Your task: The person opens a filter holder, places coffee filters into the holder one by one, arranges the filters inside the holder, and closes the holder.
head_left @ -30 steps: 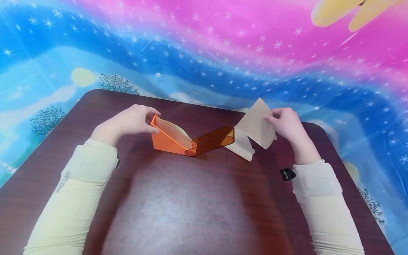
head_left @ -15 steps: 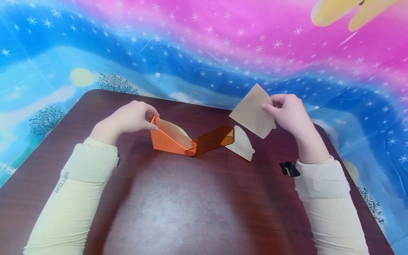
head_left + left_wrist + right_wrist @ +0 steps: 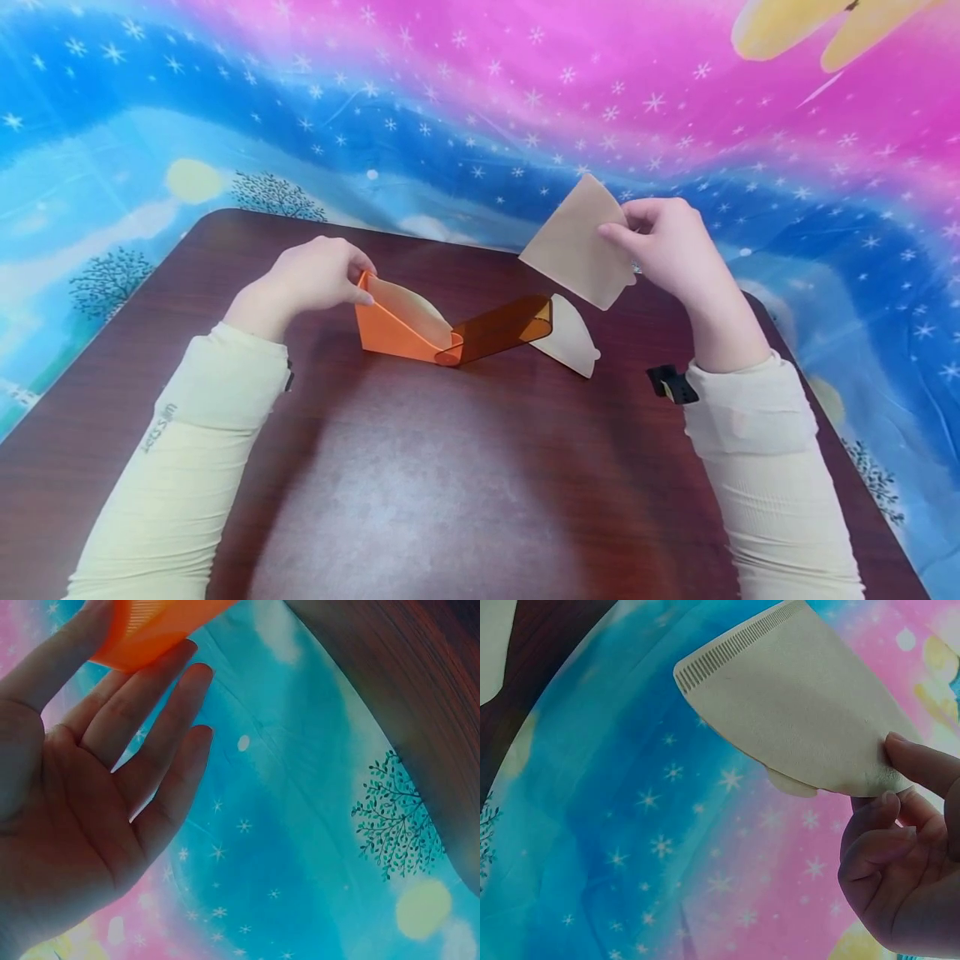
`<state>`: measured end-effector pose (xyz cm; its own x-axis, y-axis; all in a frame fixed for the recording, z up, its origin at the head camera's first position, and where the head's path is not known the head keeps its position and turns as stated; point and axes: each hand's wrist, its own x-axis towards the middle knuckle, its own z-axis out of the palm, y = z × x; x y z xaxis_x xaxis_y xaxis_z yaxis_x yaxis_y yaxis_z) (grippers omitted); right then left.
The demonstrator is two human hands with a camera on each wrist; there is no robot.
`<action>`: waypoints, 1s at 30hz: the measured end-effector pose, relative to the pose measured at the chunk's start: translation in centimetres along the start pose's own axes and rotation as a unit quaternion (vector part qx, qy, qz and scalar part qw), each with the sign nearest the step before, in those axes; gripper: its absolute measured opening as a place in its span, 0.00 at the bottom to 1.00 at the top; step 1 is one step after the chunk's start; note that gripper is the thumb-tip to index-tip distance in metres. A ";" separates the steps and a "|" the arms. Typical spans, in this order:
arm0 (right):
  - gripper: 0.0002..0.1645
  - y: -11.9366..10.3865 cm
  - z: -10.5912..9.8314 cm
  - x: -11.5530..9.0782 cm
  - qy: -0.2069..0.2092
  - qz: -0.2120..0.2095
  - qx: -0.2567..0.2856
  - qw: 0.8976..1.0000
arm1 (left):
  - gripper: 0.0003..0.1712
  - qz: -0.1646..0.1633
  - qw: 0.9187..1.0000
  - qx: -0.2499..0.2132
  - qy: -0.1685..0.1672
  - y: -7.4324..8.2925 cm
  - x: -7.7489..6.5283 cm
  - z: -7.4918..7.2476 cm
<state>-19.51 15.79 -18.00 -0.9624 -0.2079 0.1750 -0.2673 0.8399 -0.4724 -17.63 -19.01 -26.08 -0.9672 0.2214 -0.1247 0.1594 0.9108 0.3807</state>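
Observation:
My left hand point(image 3: 315, 271) pinches the upper back corner of an orange filter holder point(image 3: 397, 332) standing on the table; its orange corner point(image 3: 161, 634) shows between thumb and fingers in the left wrist view. A paper coffee filter point(image 3: 408, 304) sits inside the holder. The holder's translucent brown lid point(image 3: 506, 329) is swung out to the right. Raised above the table, a second coffee filter point(image 3: 581, 246) is pinched by my right hand point(image 3: 667, 246). Its crimped edge and small side tab show in the right wrist view, where thumb and fingertips grip the filter point(image 3: 795, 705).
Another pale coffee filter point(image 3: 570, 337) lies on the table, partly behind the lid. The dark wooden table point(image 3: 420, 467) has rounded far corners. A patterned blue and pink cloth point(image 3: 480, 125) hangs behind it.
My right hand has lifted its coffee filter up from beside the one on the table, then drifted slightly left. The left hand and the holder stay nearly still.

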 end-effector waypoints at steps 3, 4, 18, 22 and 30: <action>0.15 -0.8 0.2 0.0 -0.001 -0.002 0.005 1.000 | 0.19 -0.012 1.000 -0.009 -0.001 0.0 0.0 0.0; 0.15 -1.1 0.2 0.1 -0.003 -0.002 0.007 1.000 | 0.20 -0.015 1.000 -0.011 -0.001 0.0 -0.1 0.0; 0.14 -4.7 3.0 0.9 -0.053 -0.018 0.029 0.998 | 0.20 -0.031 0.999 -0.025 -0.006 0.4 -0.2 -0.1; 0.14 -5.6 4.1 1.2 -0.059 -0.032 0.019 0.998 | 0.20 -0.027 1.000 -0.016 -0.003 0.4 -0.1 -0.1; 0.17 -7.3 6.3 1.7 -0.070 -0.055 0.009 0.996 | 0.21 -0.030 0.999 -0.016 0.002 0.2 -0.2 0.1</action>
<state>-19.49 6.18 -19.68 -0.9241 -0.3671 0.1060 -0.3715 0.7987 -0.4734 -17.34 -18.82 -26.09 -0.9758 0.1651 -0.1436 0.0949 0.9108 0.4018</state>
